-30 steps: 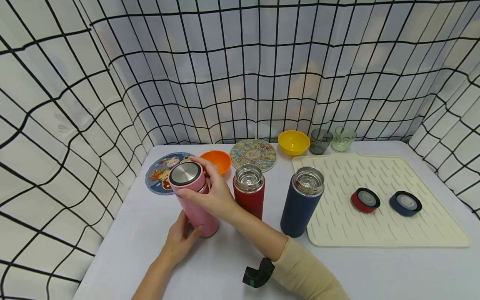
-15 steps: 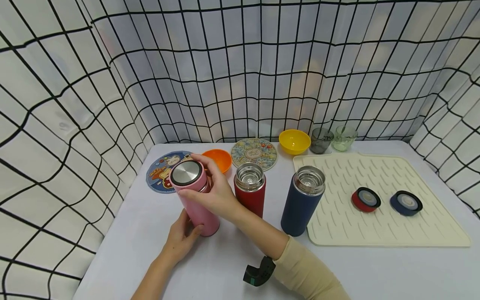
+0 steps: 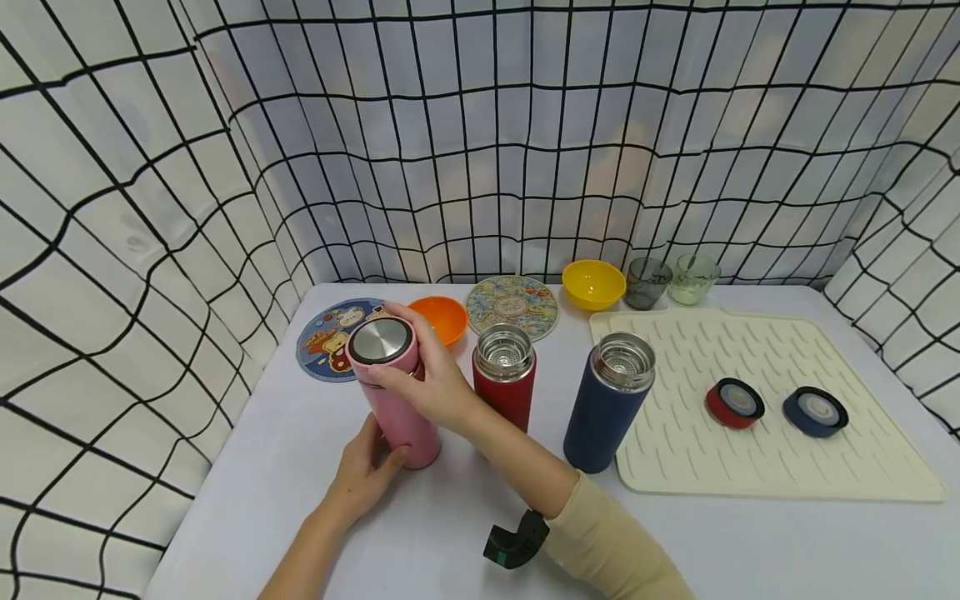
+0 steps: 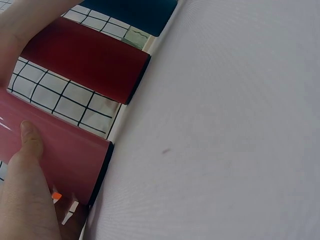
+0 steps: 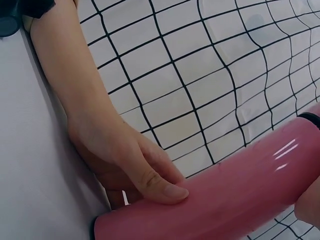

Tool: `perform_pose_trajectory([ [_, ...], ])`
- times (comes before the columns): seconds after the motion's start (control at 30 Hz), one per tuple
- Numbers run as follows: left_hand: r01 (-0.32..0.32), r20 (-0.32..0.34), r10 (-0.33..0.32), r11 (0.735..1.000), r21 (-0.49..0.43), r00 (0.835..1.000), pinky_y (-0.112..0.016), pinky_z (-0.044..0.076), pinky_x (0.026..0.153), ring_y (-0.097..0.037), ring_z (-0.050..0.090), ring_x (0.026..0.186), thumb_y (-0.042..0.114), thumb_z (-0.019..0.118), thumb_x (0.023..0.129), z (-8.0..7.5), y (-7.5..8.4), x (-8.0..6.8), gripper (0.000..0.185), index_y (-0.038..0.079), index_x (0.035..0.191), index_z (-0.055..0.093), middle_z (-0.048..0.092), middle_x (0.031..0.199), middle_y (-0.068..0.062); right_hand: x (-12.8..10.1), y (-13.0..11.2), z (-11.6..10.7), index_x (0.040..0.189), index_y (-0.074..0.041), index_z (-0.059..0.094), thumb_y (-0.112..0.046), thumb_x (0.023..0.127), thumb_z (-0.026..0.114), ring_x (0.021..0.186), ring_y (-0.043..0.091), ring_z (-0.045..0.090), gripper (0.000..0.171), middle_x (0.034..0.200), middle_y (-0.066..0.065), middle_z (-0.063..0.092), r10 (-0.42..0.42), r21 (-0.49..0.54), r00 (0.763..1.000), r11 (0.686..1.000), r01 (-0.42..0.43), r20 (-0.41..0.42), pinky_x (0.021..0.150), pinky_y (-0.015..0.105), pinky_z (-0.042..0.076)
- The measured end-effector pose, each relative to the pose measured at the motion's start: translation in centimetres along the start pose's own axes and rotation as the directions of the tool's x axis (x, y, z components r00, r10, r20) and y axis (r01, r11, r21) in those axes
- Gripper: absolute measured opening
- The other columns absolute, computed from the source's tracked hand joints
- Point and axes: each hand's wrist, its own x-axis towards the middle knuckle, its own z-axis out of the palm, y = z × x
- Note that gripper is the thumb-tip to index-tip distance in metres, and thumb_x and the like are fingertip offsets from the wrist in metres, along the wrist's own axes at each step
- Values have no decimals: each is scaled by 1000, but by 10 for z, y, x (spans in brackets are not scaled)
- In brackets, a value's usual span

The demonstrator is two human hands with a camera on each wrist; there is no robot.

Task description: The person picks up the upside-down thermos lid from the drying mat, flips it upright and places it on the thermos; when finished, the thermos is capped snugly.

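Still clamped on the pink bottle (image 3: 403,427), with left grip (image 3: 362,475) curled low and right grip (image 3: 438,379) round the silver-topped lid (image 3: 381,340), toward the left edge of the surface (image 3: 285,433), near the red bottle (image 3: 506,398); scarcely shifted since a second ago.

Can't see most fingers of the L hand (image 3: 363,471) — they're behind the pink bottle (image 3: 405,417), its top cut off in the L wrist view. Some R hand (image 3: 438,387) fingers: hidden past the lid (image 3: 381,340). From head cam, R forearm (image 3: 528,471) covers red bottle's (image 3: 506,396) base; orange bowl (image 3: 442,317) & blue mat (image 3: 318,346) part-blocked. Patterned mat's (image 3: 512,307) print — too small to read.
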Motion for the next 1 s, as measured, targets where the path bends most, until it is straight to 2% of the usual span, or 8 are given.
perform_pose_trajectory([
  [0.13,8,10,-8,1000,-13,1000,-38,45,92,-25,54,112,16,67,83,0,1,1,60,7,133,37,55,124,-9,0,0,-1,139,-11,31,-7,86,59,113,13,48,60,130,10,44,28,51,1000,998,-28,-5,94,28,43],
  [0.23,14,17,-13,1000,-17,1000,-36,45,93,-24,53,113,16,68,82,1,4,1,61,7,134,36,54,125,-10,1,1,2,133,-9,36,-2,79,68,110,13,50,63,126,9,46,51,51,997,998,-48,-56,89,28,47],
  [0.37,16,20,-16,1000,-16,1000,-33,44,94,-23,52,114,13,69,81,1,5,1,64,8,135,35,53,127,-9,2,0,4,131,-8,36,-2,74,73,109,14,50,68,125,8,46,51,-14,994,999,-53,-94,88,27,47],
  [0.47,17,20,-16,1000,-12,1000,-38,44,93,-25,52,114,10,69,81,0,4,1,65,8,136,34,53,127,-10,1,-2,2,134,-8,37,-7,82,65,112,14,48,59,128,8,45,46,-45,996,998,-49,-72,92,25,43],
  [0.57,22,17,-22,1000,1,1000,-40,44,93,-25,53,113,11,69,81,0,3,1,64,7,135,35,54,125,-10,0,-2,0,135,-6,37,-10,88,54,114,15,46,50,129,10,46,30,-22,999,999,-31,-37,96,25,41],
  [0.67,26,10,-26,1000,10,1000,-37,44,93,-24,54,112,12,69,81,0,1,1,60,7,132,37,55,123,-9,2,-1,0,131,-5,39,-11,87,57,111,15,49,49,125,10,48,31,43,999,999,-29,-40,94,27,43],
  [0.8,14,4,-14,1000,0,1000,-36,45,93,-24,54,111,13,69,81,0,1,1,59,6,131,38,56,122,-9,3,0,2,127,-8,39,-10,82,65,108,13,51,52,122,7,48,44,66,997,997,-40,-65,90,28,46],
  [1.0,23,14,-22,1000,-15,1000,-39,45,93,-24,53,113,13,68,82,-1,4,1,62,8,134,35,54,125,-9,2,0,-1,134,-1,35,-14,90,47,115,17,46,48,130,16,45,-11,44,1000,999,11,-1,99,28,38],
])
